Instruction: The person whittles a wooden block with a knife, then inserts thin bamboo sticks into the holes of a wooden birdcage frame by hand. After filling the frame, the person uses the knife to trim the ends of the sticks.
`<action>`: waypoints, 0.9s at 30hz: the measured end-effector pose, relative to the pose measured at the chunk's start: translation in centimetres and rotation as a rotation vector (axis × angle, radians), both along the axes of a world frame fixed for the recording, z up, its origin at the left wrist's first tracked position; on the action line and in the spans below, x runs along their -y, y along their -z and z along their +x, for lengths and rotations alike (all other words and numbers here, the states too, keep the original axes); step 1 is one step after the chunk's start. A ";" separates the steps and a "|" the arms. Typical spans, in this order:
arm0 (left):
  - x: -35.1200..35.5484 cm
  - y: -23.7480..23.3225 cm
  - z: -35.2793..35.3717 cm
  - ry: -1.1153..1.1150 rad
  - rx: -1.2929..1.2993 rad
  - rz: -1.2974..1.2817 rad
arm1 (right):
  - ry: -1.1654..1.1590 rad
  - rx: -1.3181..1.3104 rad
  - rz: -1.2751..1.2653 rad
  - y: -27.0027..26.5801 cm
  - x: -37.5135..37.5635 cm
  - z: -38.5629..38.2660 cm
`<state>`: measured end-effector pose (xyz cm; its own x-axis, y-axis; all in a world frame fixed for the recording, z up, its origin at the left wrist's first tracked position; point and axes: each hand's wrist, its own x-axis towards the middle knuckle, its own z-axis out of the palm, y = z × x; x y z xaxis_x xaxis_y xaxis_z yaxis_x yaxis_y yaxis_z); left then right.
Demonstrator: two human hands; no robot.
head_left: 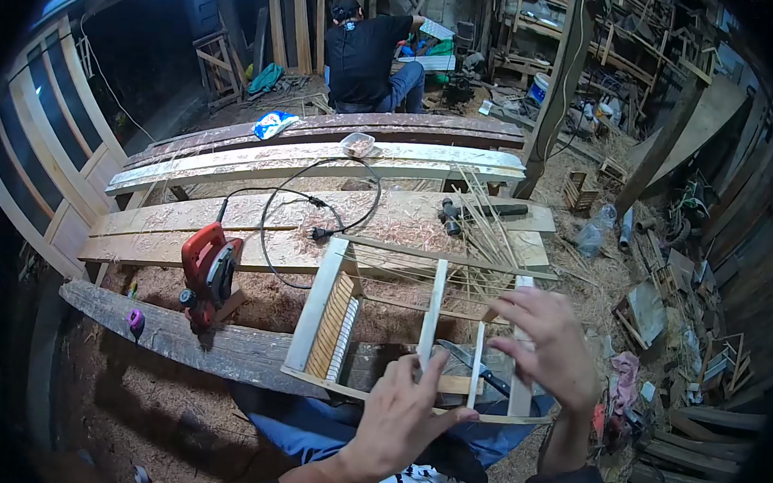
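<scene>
A light wooden frame (313, 312) with several crosspieces rests over the worn plank, close to my body. Thin slats fill its left section. My left hand (395, 419) is at the near rail, fingers spread and bent around the lower end of a crosspiece (433, 311). Over the frame's right part, my right hand (547, 344) has its thumb and fingers apart near the top of a thin upright strip (476, 366). Whether either hand touches the wood firmly is hard to tell. A knife with a dark handle (495, 383) lies beneath the frame.
A red power planer (207, 275) stands left of the frame, its black cable (267, 234) looping over shaving-covered boards (162, 219). A hammer (452, 217) and thin sticks (491, 239) lie beyond. Another person (360, 58) sits with their back turned. A post (562, 93) rises behind, right.
</scene>
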<state>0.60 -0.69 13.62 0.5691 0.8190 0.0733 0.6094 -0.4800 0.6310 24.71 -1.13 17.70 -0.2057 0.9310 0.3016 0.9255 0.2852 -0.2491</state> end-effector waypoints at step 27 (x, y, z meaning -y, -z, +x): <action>-11.8 1.3 -8.7 -0.095 0.171 0.063 | -0.500 0.003 -0.085 2.6 -5.2 -2.7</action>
